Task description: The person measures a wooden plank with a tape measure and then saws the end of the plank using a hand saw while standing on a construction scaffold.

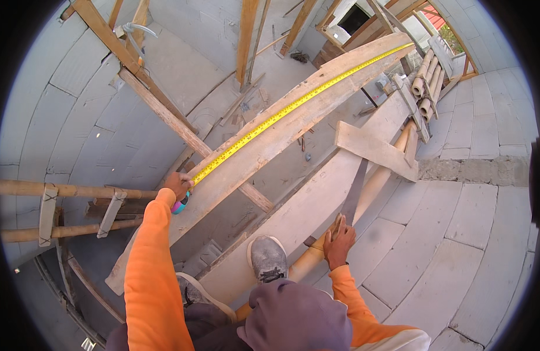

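Note:
My left hand (178, 185), in an orange sleeve, is closed on a teal and pink tape measure (180, 203) at the near part of a long pale board (141, 245). The yellow blade (302, 101) is drawn out along that board to its far end. My right hand (340, 240) grips the wooden handle of a handsaw (356, 188), low at the right over a bamboo pole (308, 263). The saw's blade runs up toward a short crosspiece (369, 152) on a second plank (305, 202). My grey shoe (265, 257) rests on that plank.
Grey block walls (474, 245) rise at both sides. Below is a dusty floor (199, 58) with wood scraps. Timber posts (246, 41) and braces stand around. Bamboo rungs with wooden ties (83, 190) are at the left, and a bundle of bamboo poles (428, 82) lies at the upper right.

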